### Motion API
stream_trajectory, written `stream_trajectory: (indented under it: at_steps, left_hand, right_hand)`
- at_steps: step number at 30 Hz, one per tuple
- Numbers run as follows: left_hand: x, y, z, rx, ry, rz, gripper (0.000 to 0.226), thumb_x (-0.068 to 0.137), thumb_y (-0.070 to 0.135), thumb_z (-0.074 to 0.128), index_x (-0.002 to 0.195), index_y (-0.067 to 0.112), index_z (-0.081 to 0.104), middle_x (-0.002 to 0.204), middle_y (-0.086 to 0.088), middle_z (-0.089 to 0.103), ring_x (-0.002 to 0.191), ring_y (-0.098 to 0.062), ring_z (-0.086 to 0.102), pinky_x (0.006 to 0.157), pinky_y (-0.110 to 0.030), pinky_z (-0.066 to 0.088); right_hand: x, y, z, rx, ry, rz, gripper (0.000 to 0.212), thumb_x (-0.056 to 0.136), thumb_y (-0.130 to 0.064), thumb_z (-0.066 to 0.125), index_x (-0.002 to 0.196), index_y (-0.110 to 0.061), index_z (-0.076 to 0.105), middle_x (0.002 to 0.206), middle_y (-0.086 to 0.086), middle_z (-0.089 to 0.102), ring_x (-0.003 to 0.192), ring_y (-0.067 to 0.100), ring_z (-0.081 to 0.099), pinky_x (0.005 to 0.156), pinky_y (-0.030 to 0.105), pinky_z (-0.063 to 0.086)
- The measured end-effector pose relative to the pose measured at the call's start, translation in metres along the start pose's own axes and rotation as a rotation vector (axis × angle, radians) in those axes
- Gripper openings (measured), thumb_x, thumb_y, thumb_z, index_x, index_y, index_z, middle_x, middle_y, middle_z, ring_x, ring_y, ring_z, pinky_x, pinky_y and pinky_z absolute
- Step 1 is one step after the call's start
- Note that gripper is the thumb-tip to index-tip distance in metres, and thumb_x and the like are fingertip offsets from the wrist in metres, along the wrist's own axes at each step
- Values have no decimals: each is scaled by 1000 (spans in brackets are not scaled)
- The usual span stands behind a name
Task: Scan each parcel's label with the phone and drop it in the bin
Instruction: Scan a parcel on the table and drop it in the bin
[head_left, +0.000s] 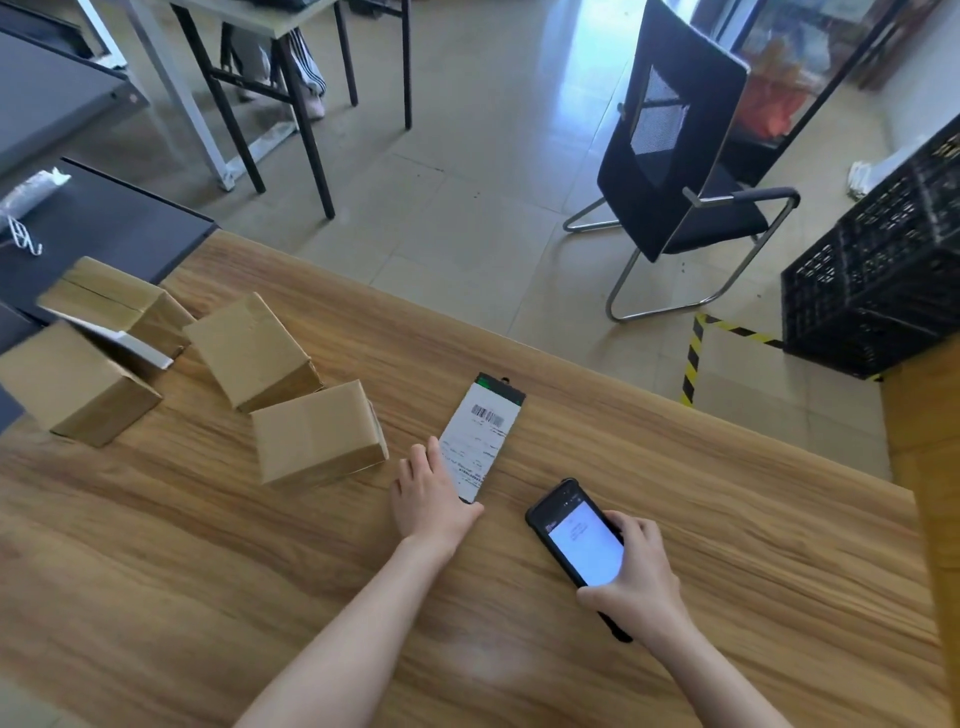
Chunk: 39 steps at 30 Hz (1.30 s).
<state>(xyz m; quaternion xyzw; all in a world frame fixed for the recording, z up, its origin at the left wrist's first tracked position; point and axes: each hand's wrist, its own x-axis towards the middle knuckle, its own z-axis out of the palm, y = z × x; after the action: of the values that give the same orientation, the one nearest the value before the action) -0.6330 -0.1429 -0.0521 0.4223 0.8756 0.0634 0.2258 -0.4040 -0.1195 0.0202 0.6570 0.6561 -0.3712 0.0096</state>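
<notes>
Clearly, the flat parcel (470, 467) shows a white barcoded label (487, 420), face up.

Beyond my wooden desk (675, 467) a black mesh-backed chair (670, 171) stands on the tiled floor (467, 208), yellow-and-black tape (693, 358) runs along the floor near it, and someone's legs (307, 65) show under a pale table (249, 15) farther off.
</notes>
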Motion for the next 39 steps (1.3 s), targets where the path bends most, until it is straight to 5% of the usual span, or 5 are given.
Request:
stream_trajectory:
  at_steps: [6, 10, 28, 39]
  left_hand:
    - [10, -29, -22, 4, 8, 330, 88, 77, 10, 68, 152, 18, 22, 145, 4, 34, 129, -22, 29, 111, -28, 29]
    - [17, -39, -41, 177, 12, 512, 88, 78, 0, 64, 153, 19, 22, 150, 3, 30, 136, -22, 25, 112, -33, 32]
    - [-17, -34, -60, 451, -80, 682, 85, 85, 13, 64, 153, 30, 16, 149, 7, 30, 132, -21, 28, 107, -33, 36]
    - [-150, 48, -9, 475, -115, 810, 72, 88, 54, 55, 151, 42, 23, 147, -3, 33, 123, -21, 41, 101, -30, 40]
  right_hand:
    - [4, 16, -21, -305, 25, -122, 98, 54, -30, 81, 140, -34, 33, 128, -13, 30, 113, 10, 45, 90, 32, 28]
    - [7, 18, -38, -473, 91, -194, 98, 58, -27, 82, 142, -30, 32, 134, -8, 29, 120, 13, 43, 98, 35, 29]
    - [-34, 41, -50, -590, 94, -234, 90, 62, -24, 75, 140, -33, 32, 129, -7, 32, 118, 13, 43, 93, 32, 31]
    - [-142, 189, -56, 10, 199, 62, 100, 47, -36, 77, 138, -35, 35, 122, -15, 29, 113, 8, 47, 84, 31, 32]
